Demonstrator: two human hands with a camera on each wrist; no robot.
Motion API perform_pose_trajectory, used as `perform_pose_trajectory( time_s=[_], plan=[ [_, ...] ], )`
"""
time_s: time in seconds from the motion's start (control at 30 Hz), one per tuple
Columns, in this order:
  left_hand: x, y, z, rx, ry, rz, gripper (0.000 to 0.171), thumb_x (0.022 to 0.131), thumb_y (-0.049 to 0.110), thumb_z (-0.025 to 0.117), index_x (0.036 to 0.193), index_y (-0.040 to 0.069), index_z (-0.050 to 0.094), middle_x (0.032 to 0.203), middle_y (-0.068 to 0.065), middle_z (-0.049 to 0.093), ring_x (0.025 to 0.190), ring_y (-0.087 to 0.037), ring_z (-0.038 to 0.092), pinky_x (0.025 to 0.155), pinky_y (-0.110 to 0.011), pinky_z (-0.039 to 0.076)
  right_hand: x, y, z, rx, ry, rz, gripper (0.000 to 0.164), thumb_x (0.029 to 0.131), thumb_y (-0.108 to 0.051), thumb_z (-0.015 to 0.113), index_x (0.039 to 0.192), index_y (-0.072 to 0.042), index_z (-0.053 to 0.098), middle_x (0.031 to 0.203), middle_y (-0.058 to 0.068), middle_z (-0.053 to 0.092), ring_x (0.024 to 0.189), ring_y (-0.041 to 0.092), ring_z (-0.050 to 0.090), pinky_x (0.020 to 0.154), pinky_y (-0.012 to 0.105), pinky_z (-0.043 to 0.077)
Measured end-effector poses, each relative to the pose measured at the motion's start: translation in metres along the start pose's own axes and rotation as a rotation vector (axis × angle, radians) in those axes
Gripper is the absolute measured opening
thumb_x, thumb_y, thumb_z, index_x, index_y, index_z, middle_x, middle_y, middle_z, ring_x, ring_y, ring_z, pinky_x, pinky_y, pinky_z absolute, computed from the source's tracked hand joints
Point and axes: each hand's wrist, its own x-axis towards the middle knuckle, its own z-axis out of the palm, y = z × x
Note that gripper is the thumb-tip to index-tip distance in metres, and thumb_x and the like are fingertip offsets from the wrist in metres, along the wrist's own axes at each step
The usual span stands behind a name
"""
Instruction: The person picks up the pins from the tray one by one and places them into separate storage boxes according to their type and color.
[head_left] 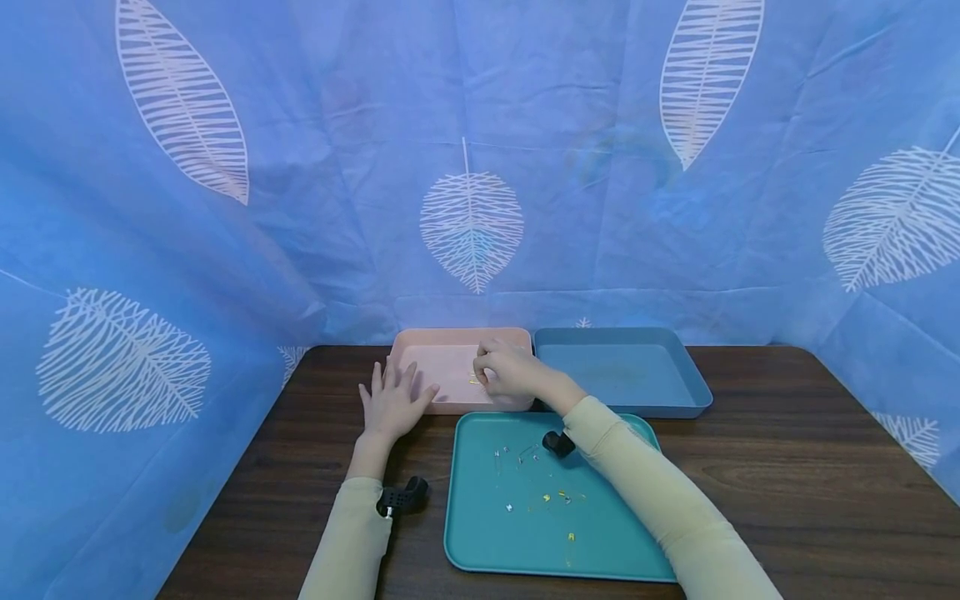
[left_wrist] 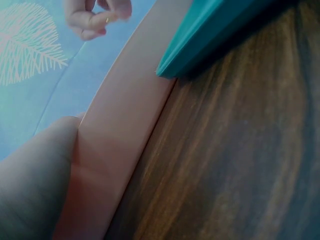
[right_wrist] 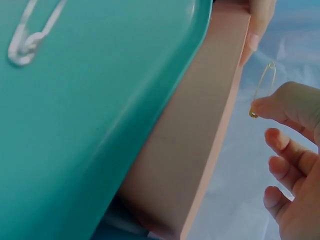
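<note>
My right hand [head_left: 513,371] is over the pink tray [head_left: 457,335], pinching a gold safety pin [right_wrist: 253,114] between thumb and index finger, its other fingers loosely bent. Beneath that hand, a little gold-coloured metal [head_left: 473,381] shows on the pink tray's floor. With fingers spread, my left hand [head_left: 393,408] rests at the same tray's left front edge. Its thumb [left_wrist: 35,175] lies against the tray wall in the left wrist view. On the teal tray [head_left: 480,542] in front are scattered several gold and silver safety pins, among them a silver pin [right_wrist: 22,50].
A blue tray [head_left: 622,412] sits right of the pink one, at the back of the dark wooden table [head_left: 780,467]. Behind hangs a blue cloth [head_left: 360,208] with white leaf prints. Black wrist cameras are strapped at both wrists.
</note>
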Motion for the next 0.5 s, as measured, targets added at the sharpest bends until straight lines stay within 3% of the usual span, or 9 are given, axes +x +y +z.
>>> perform_pose_trajectory(
  time_s=[0.2, 0.5],
  plan=[
    [0.0, 0.0, 0.0, 0.005, 0.006, -0.002, 0.077, 0.092, 0.067, 0.046, 0.152, 0.021, 0.036, 0.163, -0.021, 0.013, 0.15, -0.045, 0.006, 0.112, -0.075, 0.006, 0.017, 0.003, 0.007, -0.044, 0.012, 0.051, 0.019, 0.082, -0.007, 0.07, 0.071, -0.018, 0.057, 0.093, 0.003, 0.053, 0.088, 0.019, 0.046, 0.076, 0.034, 0.039],
    [0.002, -0.002, 0.002, 0.0, 0.0, 0.0, 0.078, 0.092, 0.068, 0.044, 0.153, 0.021, 0.035, 0.164, -0.02, 0.009, 0.15, -0.045, 0.004, 0.111, -0.075, 0.004, 0.04, 0.002, 0.016, -0.052, -0.016, 0.135, 0.023, 0.082, -0.008, 0.069, 0.068, -0.018, 0.054, 0.099, 0.006, 0.059, 0.095, 0.022, 0.049, 0.09, 0.039, 0.041]
  ],
)
